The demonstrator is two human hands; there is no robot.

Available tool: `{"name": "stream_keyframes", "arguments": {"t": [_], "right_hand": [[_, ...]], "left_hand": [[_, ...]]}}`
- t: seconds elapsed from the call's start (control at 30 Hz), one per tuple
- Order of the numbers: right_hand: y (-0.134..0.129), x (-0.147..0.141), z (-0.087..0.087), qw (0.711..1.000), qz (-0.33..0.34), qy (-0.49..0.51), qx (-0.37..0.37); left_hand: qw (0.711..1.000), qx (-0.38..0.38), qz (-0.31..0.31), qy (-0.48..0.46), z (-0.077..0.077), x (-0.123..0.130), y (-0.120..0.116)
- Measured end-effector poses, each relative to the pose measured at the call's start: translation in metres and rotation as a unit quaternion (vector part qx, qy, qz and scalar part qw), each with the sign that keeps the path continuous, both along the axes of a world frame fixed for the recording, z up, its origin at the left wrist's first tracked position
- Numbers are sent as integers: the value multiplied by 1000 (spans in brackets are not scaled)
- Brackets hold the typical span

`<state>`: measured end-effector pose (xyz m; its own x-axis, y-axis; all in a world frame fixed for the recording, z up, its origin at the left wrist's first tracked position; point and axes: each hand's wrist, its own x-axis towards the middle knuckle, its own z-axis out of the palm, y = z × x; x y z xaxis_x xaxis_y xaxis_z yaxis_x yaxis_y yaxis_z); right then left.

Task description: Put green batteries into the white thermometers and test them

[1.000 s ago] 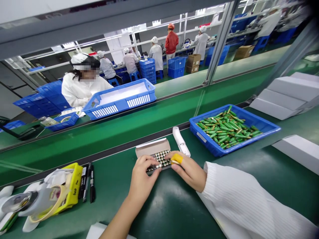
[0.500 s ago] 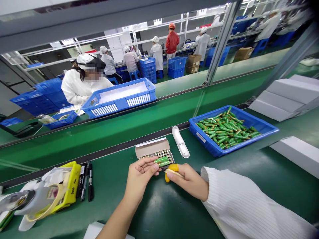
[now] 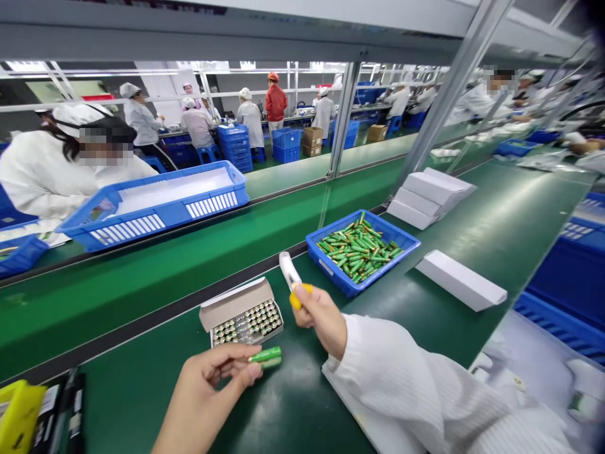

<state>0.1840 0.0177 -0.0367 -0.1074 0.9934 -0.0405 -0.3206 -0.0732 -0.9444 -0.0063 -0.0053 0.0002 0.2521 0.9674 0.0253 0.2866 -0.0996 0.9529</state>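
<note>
Green batteries [image 3: 265,357] are pinched between the thumb and fingers of my left hand [image 3: 220,381], in front of an open carton [image 3: 236,295] with battery ends standing in rows. My right hand [image 3: 321,315], with yellow covers on its fingers, is closed at the near end of a white handheld device [image 3: 287,268]; its fingertips hide what, if anything, they grip. Right of the device, a blue tray [image 3: 347,287] holds a heap of loose green batteries [image 3: 362,249].
White boxes [image 3: 428,198] are stacked beyond the tray, and a long white box [image 3: 460,280] lies to the right. Black markers [image 3: 75,410] and a yellow bin [image 3: 19,410] are at lower left. Across the belt, a person in white sits behind a blue basket [image 3: 174,205].
The view has turned to the right. My right hand has moved away from my left hand and the batteries, over to the white device. My left hand still holds the batteries, nearer me than the carton.
</note>
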Motion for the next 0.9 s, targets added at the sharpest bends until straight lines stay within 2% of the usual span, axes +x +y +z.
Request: {"name": "stream_keyframes", "arguments": {"t": [0.03,0.07,0.17,0.27,0.33,0.4,0.5,0.57,0.6,0.63,0.67,0.73,0.77,0.83,0.87,0.9], "right_hand": [[2,1,2,1000,-24,5,4],[2,1,3,1000,-14,1,8],[-3,-5,3,995,104,2,2],[-9,-9,1,987,161,18,-10],[-9,-9,0,986,165,12,-14],[-8,-7,1,982,185,-4,-20],[-6,-5,8,975,212,-54,-27],[-3,2,18,977,164,-137,20],[0,9,24,973,104,-198,61],[5,19,29,958,22,-268,102],[11,32,33,928,-74,-340,134],[25,65,36,830,-250,-473,156],[33,83,34,778,-313,-524,152],[46,114,28,679,-375,-610,162],[51,126,24,645,-385,-638,172],[54,133,20,622,-388,-655,184]], "left_hand": [[998,43,-9,38,1,0,-2],[993,97,-3,70,1,0,-3],[953,278,29,116,-3,5,-8],[923,363,1,125,-8,10,-9],[930,346,-17,121,-6,9,-9],[954,280,-8,102,-1,5,-7],[976,198,74,61,7,-4,-3],[970,195,130,68,7,-9,0],[965,202,143,85,6,-10,2],[960,212,143,111,2,-11,3],[955,223,131,141,-2,-12,4],[944,244,90,201,-13,-11,6],[937,255,70,227,-19,-11,7],[923,277,37,264,-30,-9,8],[917,288,27,275,-35,-8,9],[911,300,17,284,-39,-7,9]]}}
